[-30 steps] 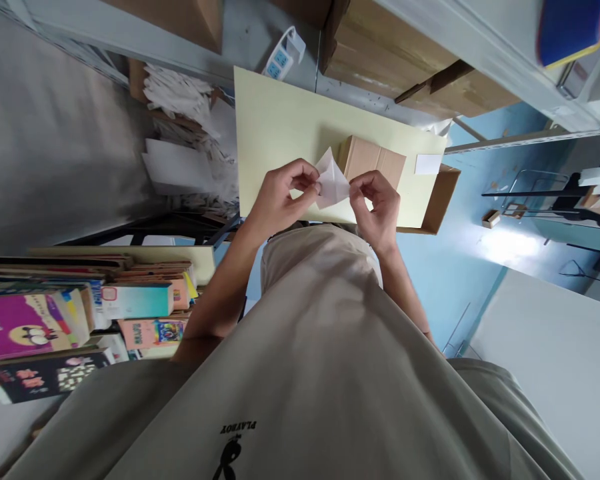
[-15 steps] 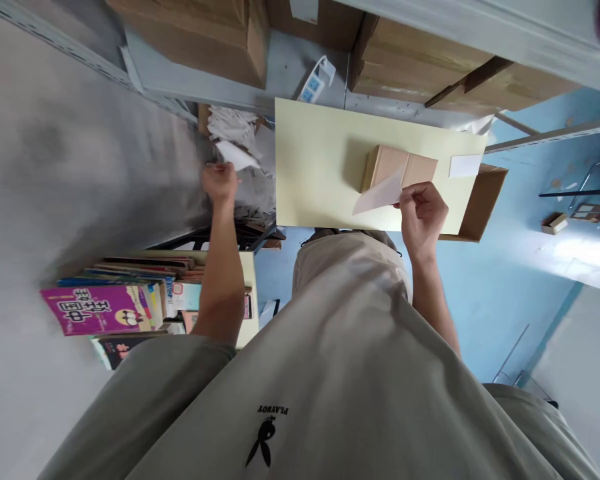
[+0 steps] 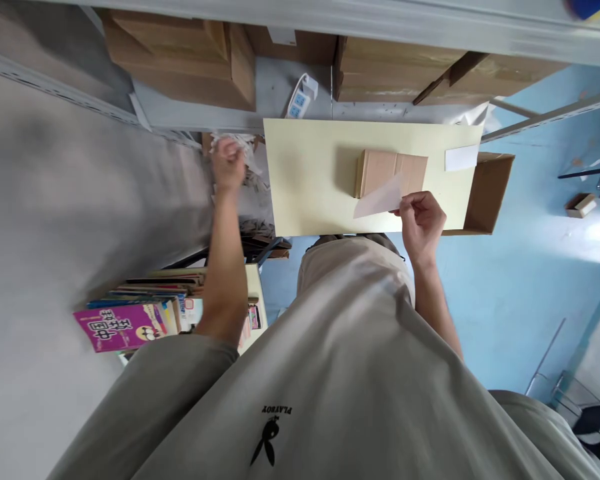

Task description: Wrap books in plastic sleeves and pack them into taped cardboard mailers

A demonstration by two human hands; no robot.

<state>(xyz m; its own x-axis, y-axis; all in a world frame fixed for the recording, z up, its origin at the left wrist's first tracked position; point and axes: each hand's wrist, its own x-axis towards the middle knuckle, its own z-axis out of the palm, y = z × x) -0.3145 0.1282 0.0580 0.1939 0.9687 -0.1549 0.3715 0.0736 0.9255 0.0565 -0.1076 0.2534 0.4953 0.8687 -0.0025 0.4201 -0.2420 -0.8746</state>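
Observation:
In the head view, my right hand [image 3: 423,227] pinches the edge of a thin, pale paper sheet [image 3: 380,198]. That sheet slants over the near side of a small flat brown cardboard package [image 3: 387,167], which lies on a cream-coloured tabletop [image 3: 305,180]. Off the table's left side, my left hand [image 3: 229,165] is over a box of crumpled white paper scraps [image 3: 254,155]. Motion blurs its fingers, so whether they hold anything does not show. A white card [image 3: 461,158] lies flat at the tabletop's right end.
Behind the table, a shelf carries large cardboard boxes [image 3: 180,67] and a white power strip [image 3: 299,103]. An open carton [image 3: 489,193] sits by the table's right end. Books [image 3: 125,327] are stacked on a lower surface at left.
My left hand has moved away from me, further over the paper scraps; the white piece beside its fingers no longer shows separately. My right hand keeps the pale sheet near the package. The view has shifted slightly.

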